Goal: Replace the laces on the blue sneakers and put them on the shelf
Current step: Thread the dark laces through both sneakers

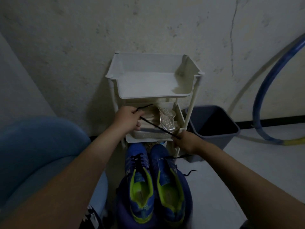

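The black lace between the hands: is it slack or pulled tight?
Tight: the lace runs straight from the left hand to the right hand.

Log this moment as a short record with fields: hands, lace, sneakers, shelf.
left hand: pinches the black lace near one end
right hand: grips the lace further along, stretched taut between hands
left sneaker: laced in black
right sneaker: lace ends trailing loose
shelf: white rack behind the sneakers, silver sandal on second tier
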A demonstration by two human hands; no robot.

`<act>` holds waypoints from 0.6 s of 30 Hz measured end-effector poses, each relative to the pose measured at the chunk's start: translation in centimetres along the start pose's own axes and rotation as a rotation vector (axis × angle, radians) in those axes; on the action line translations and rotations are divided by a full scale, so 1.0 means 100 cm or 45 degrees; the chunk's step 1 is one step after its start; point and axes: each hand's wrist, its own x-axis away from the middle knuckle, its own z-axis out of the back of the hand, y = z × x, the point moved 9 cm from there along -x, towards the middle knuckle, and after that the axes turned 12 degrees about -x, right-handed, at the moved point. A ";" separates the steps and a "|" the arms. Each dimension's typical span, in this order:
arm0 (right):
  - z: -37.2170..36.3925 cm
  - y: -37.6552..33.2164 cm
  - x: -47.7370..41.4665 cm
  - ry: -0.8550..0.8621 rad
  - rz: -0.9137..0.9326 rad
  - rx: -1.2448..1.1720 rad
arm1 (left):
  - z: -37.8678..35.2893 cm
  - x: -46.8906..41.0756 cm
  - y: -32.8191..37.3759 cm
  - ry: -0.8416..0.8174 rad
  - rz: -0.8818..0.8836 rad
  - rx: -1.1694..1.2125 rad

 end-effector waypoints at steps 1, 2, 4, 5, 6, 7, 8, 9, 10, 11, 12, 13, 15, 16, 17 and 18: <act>-0.003 0.007 -0.001 -0.034 -0.046 0.039 | -0.002 -0.001 -0.002 -0.030 -0.008 -0.047; -0.007 0.011 0.000 -0.080 -0.082 0.069 | -0.005 0.000 -0.003 -0.068 -0.010 -0.090; -0.016 0.012 0.003 -0.177 -0.112 0.146 | -0.014 0.005 -0.004 -0.145 0.012 -0.138; -0.018 0.010 0.004 -0.208 -0.116 0.193 | -0.019 0.008 -0.003 -0.185 0.027 -0.140; -0.020 0.007 0.005 -0.218 -0.105 0.207 | -0.024 0.010 -0.003 -0.229 0.036 -0.137; -0.020 0.001 0.004 -0.198 -0.061 0.164 | -0.031 0.013 -0.001 -0.272 0.031 -0.135; -0.019 -0.007 0.003 -0.167 -0.013 0.039 | -0.037 0.014 0.001 -0.312 0.015 -0.127; -0.018 -0.016 0.004 -0.140 0.041 -0.158 | -0.044 0.016 0.003 -0.345 0.000 -0.104; -0.017 -0.027 0.006 -0.140 0.080 -0.401 | -0.051 0.017 0.004 -0.366 -0.005 -0.070; -0.019 -0.037 0.009 -0.167 0.108 -0.653 | -0.057 0.019 0.004 -0.379 -0.002 -0.028; -0.022 -0.045 0.012 -0.216 0.126 -0.876 | -0.063 0.020 0.004 -0.387 0.005 0.008; -0.026 -0.053 0.015 -0.282 0.144 -1.075 | -0.068 0.021 0.004 -0.391 0.016 0.039; -0.033 -0.068 0.024 -0.412 0.184 -1.277 | -0.076 0.022 0.004 -0.396 0.038 0.108; -0.035 -0.070 0.025 -0.428 0.186 -1.301 | -0.078 0.023 0.004 -0.399 0.052 0.148; -0.035 -0.071 0.026 -0.423 0.162 -1.324 | -0.078 0.023 0.004 -0.405 0.064 0.176; -0.034 -0.066 0.025 -0.398 0.117 -1.332 | -0.077 0.023 0.004 -0.413 0.071 0.186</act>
